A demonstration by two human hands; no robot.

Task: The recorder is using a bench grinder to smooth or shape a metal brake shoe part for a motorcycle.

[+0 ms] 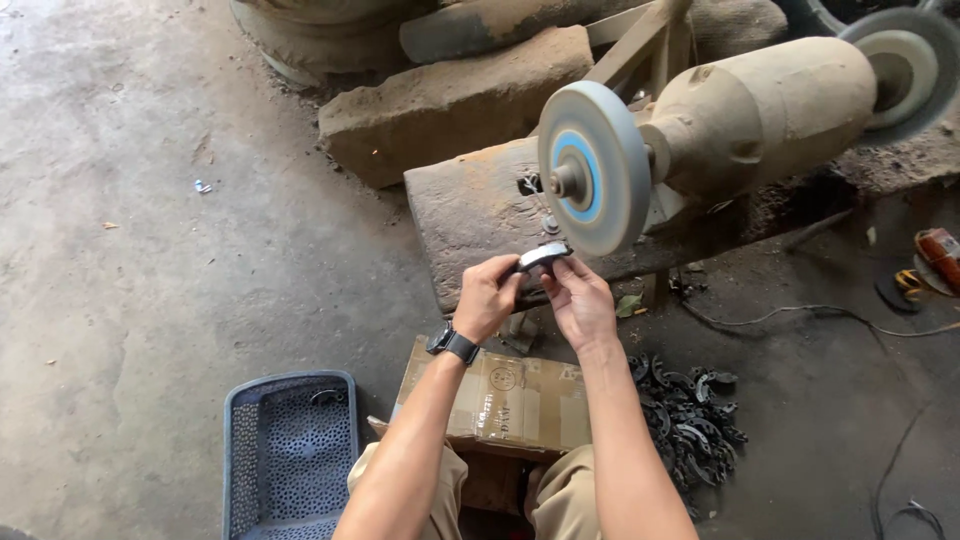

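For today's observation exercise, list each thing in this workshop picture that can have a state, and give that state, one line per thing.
Curved metal piece: held up by both hands at the wheel's lower edge.
Left hand: fingers closed on the piece's left end.
Right hand: fingers gripping its right end.
Grinding wheel: mounted on the grinder; spinning or still cannot be told.
Blue basket: upright, nearly bare.
Cardboard box: closed, lying flat.
Dark parts: heaped on the floor.

The grinding wheel is grey with a blue ring around its hub. The grinder's motor housing is dusty tan. The curved part is dark with a pale, shiny face. The plastic basket is blue-grey, patterned with small holes. The cardboard box is brown, the wristwatch black.
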